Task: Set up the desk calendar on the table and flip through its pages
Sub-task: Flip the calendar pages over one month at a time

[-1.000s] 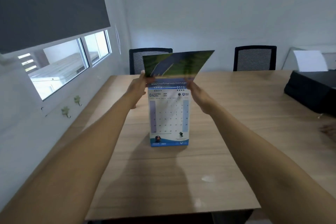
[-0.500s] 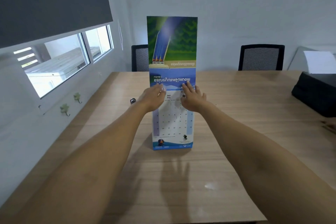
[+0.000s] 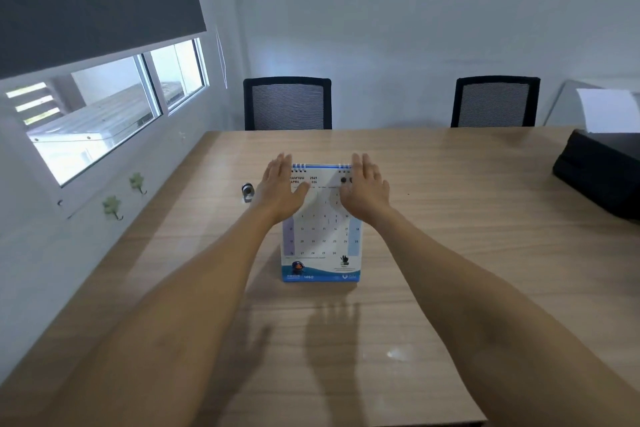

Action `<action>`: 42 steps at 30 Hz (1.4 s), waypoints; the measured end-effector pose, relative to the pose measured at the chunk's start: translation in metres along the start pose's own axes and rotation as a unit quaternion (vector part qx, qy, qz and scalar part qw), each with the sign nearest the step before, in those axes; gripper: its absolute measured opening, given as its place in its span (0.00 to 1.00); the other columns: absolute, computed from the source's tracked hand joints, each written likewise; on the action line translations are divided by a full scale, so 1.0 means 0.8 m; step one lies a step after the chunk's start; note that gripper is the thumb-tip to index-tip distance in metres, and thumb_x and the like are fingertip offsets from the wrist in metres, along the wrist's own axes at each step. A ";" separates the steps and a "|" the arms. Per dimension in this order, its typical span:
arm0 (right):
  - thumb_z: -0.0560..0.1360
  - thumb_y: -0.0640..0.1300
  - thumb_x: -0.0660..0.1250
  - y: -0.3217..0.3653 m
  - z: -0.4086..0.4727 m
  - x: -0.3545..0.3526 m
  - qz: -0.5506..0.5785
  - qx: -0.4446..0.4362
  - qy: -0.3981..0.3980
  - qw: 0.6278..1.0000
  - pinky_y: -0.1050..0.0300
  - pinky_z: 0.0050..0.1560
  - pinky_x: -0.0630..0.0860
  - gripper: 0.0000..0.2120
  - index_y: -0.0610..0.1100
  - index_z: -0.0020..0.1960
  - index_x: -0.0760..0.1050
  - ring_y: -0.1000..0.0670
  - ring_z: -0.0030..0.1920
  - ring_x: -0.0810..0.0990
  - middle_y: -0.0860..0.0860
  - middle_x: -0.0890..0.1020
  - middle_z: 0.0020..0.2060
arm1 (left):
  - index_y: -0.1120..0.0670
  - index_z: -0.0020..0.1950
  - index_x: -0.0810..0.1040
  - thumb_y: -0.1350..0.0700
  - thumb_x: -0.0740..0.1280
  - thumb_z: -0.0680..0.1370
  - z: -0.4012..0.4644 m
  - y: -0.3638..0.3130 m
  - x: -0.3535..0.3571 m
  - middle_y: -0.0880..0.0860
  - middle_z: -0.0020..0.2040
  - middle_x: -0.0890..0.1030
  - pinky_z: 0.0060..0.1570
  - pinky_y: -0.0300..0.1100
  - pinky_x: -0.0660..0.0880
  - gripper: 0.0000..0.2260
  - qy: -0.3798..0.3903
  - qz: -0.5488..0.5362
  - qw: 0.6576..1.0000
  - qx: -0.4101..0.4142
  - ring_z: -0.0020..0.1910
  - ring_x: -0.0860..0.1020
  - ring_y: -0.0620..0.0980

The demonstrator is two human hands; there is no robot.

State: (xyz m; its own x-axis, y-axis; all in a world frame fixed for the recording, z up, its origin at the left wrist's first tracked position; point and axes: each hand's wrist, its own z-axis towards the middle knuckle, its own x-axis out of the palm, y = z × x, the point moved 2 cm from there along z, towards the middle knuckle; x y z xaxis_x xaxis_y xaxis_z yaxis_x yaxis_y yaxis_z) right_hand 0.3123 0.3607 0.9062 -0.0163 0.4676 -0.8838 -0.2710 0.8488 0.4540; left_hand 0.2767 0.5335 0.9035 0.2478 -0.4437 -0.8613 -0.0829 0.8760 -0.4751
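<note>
The desk calendar stands upright on the wooden table, its white April page with a date grid and a blue bottom band facing me. Spiral rings run along its top edge. My left hand hovers flat over the top left corner of the calendar, fingers stretched out. My right hand is likewise flat over the top right corner. Both hands cover part of the page's heading, and neither grips anything. Whether the palms touch the page is unclear.
A small metal cylinder lies on the table just left of the calendar. A black bag sits at the right edge. Two black mesh chairs stand behind the far edge. A window and wall run along the left.
The green and blue picture page, held up above the calendar earlier, has gone over the top to the back. Both hands have let go and now lie spread at the top edge.
</note>
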 end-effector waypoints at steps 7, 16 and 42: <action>0.78 0.39 0.55 -0.045 -0.039 0.049 0.426 0.196 0.056 0.881 0.46 0.73 0.58 0.34 0.44 0.78 0.41 0.42 0.76 0.57 0.46 0.55 0.78 | 0.51 0.79 0.49 0.33 0.59 0.74 -0.041 0.041 0.053 0.54 0.79 0.59 0.71 0.57 0.63 0.41 0.066 -0.314 0.922 -0.214 0.77 0.60 0.58; 0.73 0.33 0.55 -0.049 -0.050 0.054 0.414 0.176 0.132 0.883 0.52 0.55 0.70 0.10 0.38 0.54 0.69 0.45 0.53 0.74 0.43 0.75 0.50 | 0.52 0.77 0.60 0.33 0.55 0.75 -0.049 0.036 0.066 0.52 0.74 0.70 0.66 0.50 0.68 0.35 0.114 -0.346 0.908 -0.208 0.72 0.68 0.56; 0.77 0.40 0.51 -0.051 -0.075 -0.033 0.666 0.118 0.055 0.735 0.55 0.40 0.71 0.19 0.43 0.36 0.78 0.48 0.37 0.77 0.48 0.84 0.35 | 0.58 0.51 0.82 0.33 0.43 0.78 -0.076 0.026 -0.049 0.59 0.49 0.85 0.37 0.45 0.81 0.37 0.171 -0.593 0.765 -0.181 0.46 0.83 0.58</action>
State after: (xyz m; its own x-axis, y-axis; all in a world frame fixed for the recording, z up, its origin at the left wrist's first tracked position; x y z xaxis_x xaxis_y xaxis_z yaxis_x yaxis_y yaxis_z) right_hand 0.2656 0.2991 0.9039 -0.1972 0.9106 0.3632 0.2300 -0.3172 0.9200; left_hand 0.2061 0.5580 0.9164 0.0949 -0.9641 0.2481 -0.2723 -0.2648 -0.9250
